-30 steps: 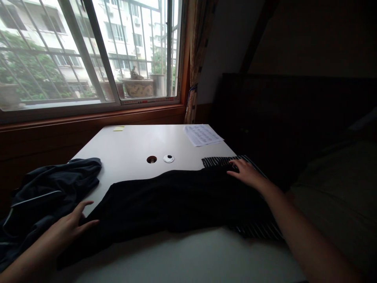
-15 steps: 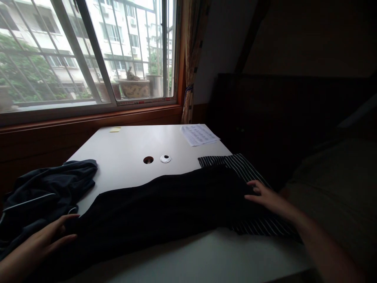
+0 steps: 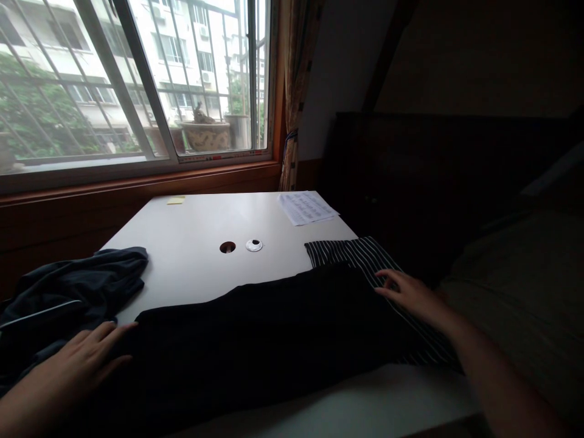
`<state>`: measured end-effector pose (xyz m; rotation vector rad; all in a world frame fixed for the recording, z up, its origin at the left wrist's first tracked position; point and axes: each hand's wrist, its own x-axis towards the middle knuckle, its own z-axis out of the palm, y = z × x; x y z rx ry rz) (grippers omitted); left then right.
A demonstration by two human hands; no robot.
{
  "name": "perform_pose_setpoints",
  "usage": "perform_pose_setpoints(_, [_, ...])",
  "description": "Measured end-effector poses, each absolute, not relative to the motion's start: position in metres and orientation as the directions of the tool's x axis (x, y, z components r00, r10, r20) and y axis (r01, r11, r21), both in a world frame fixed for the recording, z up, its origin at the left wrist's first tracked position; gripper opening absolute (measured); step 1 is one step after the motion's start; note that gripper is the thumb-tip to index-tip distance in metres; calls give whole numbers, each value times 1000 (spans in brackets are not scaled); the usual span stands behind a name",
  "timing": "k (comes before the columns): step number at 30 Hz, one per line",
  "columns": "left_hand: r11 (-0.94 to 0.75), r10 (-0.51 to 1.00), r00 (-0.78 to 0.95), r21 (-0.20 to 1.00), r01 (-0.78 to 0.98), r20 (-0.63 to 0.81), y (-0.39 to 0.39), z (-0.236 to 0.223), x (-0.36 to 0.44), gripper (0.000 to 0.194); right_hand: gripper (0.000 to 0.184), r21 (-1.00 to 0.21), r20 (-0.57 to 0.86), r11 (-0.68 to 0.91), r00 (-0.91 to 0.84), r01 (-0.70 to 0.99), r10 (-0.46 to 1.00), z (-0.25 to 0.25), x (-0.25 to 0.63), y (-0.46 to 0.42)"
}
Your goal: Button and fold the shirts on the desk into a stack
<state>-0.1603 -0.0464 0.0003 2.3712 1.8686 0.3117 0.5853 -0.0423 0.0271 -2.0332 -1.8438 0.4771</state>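
Since the black garment [image 3: 255, 347] looks light, soft, limp, grip by edges; left hand [image 3: 84, 360] fingers spread, right hand [image 3: 413, 298] fingers parted.

Left hand [image 3: 86, 356] is palm down, thumb spread; right hand [image 3: 408, 295] curves loosely, fingertips apart

Printed sheets [image 3: 306, 208] lie near the far right corner of the white table [image 3: 191, 231], a yellow note [image 3: 176, 200] near its far left, with a tied patterned curtain [image 3: 292, 121] beside the window [image 3: 146, 79] and a planter [image 3: 206, 137] outside.
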Motion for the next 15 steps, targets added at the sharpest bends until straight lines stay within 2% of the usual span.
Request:
perform_pose_setpoints(2, [-363,931,344,202,910,124,-32,15,-126,43,34,-444,58,26,-1,896,998,34,578,-20])
perform_pose_setpoints(6, [-474,879,470,266,840,82,0,26,-71,38,28,-398,43,174,-171,901,984,31,562,19])
perform_pose_setpoints(12, [-457,885,460,317,831,71,15,2,-81,35,27,-323,-27,136,-153,937,988,23,560,38])
perform_pose_setpoints(15, [-438,897,427,341,832,111,9,-5,-97,32,29,-368,-14,143,-159,919,987,35,565,35])
